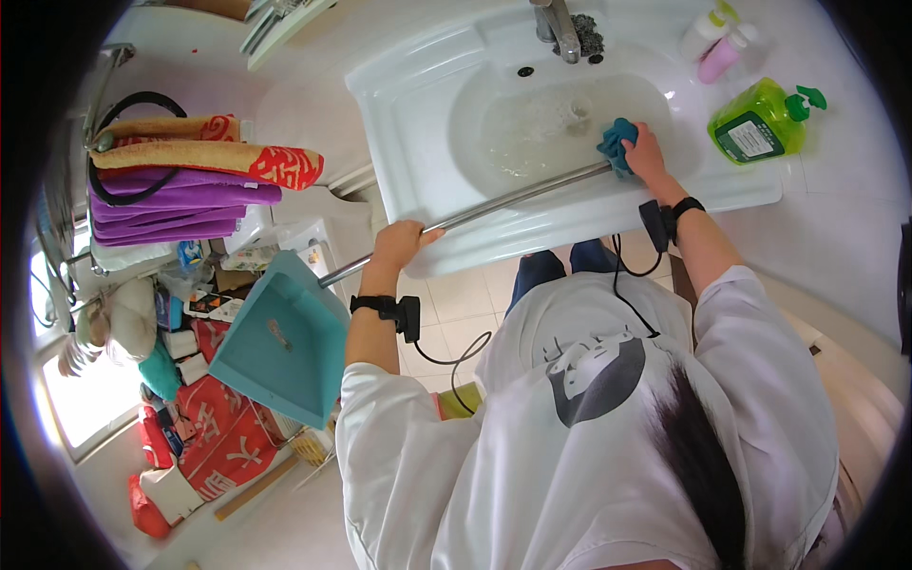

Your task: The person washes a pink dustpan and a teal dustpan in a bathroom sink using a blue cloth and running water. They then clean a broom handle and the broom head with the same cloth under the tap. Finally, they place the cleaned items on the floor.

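My left hand point(400, 244) is closed around the metal handle point(499, 204) of a teal plastic dustpan point(285, 342), whose pan hangs to the left, beyond the washbasin's edge. The handle runs slantwise over the front rim of the white washbasin point(420, 171). At the handle's far end, above the right part of the bowl, my right hand point(645, 155) holds a bunched blue cloth point(618, 144) against it. Shallow water with some bubbles point(524, 160) lies in the bowl under the chrome faucet point(559, 32).
A green pump bottle point(759, 125) and a pink bottle point(721, 58) stand right of the bowl. Purple towels point(178, 203) and a patterned towel point(214, 160) hang at the left. Below them are piled bags, a red one point(224, 442) among them. A dark scrubber point(588, 35) sits by the faucet.
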Demonstrator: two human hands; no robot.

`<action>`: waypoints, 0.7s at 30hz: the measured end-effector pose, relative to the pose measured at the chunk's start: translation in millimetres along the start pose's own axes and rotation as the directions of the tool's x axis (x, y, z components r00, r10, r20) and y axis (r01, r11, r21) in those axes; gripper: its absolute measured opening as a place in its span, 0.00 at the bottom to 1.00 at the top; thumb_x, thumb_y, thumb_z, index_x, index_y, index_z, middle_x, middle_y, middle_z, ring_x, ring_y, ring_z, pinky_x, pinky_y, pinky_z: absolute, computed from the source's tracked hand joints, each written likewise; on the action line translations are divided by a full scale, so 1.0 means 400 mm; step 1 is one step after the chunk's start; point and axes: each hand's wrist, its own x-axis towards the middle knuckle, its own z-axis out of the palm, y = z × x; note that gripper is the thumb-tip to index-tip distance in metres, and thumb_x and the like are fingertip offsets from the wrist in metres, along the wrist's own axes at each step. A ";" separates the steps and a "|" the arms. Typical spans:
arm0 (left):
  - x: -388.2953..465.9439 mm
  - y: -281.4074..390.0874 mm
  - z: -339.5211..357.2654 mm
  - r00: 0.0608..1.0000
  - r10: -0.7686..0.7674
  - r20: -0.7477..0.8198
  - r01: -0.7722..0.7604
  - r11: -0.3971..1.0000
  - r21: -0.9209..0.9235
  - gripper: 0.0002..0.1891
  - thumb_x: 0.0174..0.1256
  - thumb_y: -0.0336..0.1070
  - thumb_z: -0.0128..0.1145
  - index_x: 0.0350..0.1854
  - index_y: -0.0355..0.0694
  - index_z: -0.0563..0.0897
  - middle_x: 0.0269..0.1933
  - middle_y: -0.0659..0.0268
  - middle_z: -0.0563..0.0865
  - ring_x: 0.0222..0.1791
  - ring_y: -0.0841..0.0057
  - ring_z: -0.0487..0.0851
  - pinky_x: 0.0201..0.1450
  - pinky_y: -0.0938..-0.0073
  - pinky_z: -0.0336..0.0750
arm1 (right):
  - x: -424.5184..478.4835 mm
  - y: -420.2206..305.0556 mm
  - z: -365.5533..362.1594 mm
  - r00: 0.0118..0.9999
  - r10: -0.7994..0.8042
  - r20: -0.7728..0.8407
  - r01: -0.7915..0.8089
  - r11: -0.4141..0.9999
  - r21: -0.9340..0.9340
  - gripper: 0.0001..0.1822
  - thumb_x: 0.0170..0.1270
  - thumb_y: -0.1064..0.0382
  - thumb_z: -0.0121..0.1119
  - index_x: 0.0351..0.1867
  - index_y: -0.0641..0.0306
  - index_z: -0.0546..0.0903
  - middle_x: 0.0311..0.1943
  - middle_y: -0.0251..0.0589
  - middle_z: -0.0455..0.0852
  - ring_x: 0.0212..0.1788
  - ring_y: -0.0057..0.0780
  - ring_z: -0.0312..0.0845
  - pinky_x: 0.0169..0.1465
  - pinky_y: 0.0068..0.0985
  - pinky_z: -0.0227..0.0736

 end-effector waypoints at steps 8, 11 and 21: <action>-0.014 0.008 0.008 0.996 -0.073 0.050 0.072 0.997 0.033 0.31 0.64 0.66 0.51 0.25 0.37 0.82 0.28 0.53 0.84 0.34 0.54 0.83 0.38 0.57 0.75 | 0.018 -0.041 -0.020 0.880 0.366 0.302 -0.473 0.720 0.508 0.32 0.54 0.58 0.67 0.56 0.75 0.70 0.46 0.54 0.81 0.45 0.40 0.80 0.41 0.35 0.77; -0.035 0.003 0.029 0.997 -0.068 -0.043 0.070 0.997 0.043 0.30 0.62 0.66 0.54 0.24 0.38 0.81 0.28 0.54 0.84 0.35 0.54 0.83 0.38 0.57 0.75 | 0.019 -0.017 -0.024 0.866 0.264 0.423 -0.476 0.692 0.542 0.30 0.54 0.58 0.66 0.53 0.78 0.72 0.44 0.51 0.81 0.41 0.36 0.81 0.36 0.32 0.77; -0.243 -0.050 0.076 0.890 -0.111 -0.443 0.145 0.989 0.043 0.29 0.51 0.66 0.64 0.20 0.40 0.77 0.15 0.59 0.78 0.20 0.56 0.79 0.23 0.60 0.71 | -0.010 -0.094 -0.095 0.684 0.205 0.700 -0.703 -0.068 0.708 0.16 0.69 0.53 0.54 0.50 0.61 0.75 0.41 0.43 0.83 0.36 0.36 0.83 0.35 0.31 0.83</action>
